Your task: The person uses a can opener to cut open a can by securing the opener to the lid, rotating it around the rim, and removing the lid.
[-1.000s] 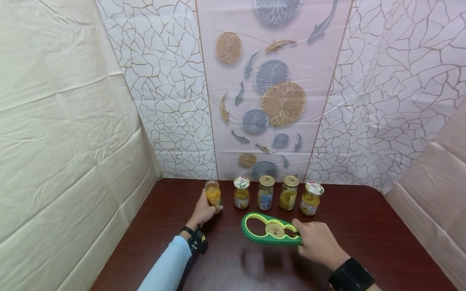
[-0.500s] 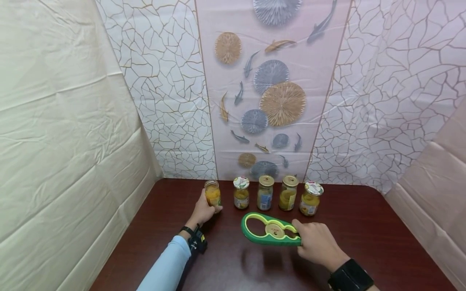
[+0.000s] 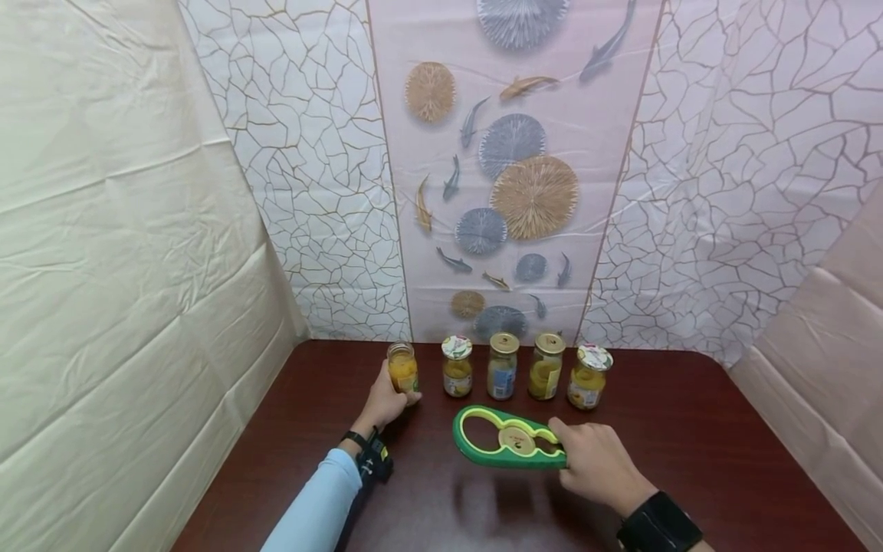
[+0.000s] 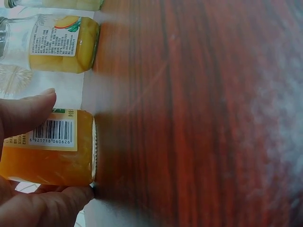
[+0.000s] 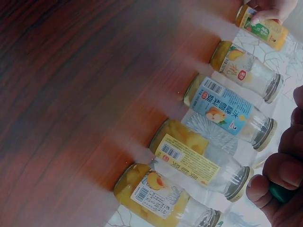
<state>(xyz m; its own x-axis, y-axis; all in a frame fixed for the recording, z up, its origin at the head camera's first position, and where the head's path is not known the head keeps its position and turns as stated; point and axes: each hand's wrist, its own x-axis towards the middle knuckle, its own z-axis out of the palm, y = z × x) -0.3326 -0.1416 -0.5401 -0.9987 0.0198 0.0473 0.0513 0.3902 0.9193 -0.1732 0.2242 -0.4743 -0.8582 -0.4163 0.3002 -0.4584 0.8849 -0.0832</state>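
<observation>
Firmly, my left hand point(image 3: 385, 397) grasps open-mouthed glass jar point(image 3: 403, 369) of orange contents, upright on dark red-brown table point(image 3: 428, 498), thumb and fingers round its sides. My right hand point(image 3: 599, 465) grips one end of green jar opener point(image 3: 507, 462), raised above table, its other end pointing toward my left side; gold lid point(image 3: 516, 440) sits in opener's middle hole. Row farther out: patterned-lid jar point(image 3: 458, 377) just right of my left hand, blue-label jar point(image 3: 502, 379), yellow-label jar point(image 3: 545, 377), second patterned-lid jar point(image 3: 586, 386) beyond my right hand; all four capped.
</observation>
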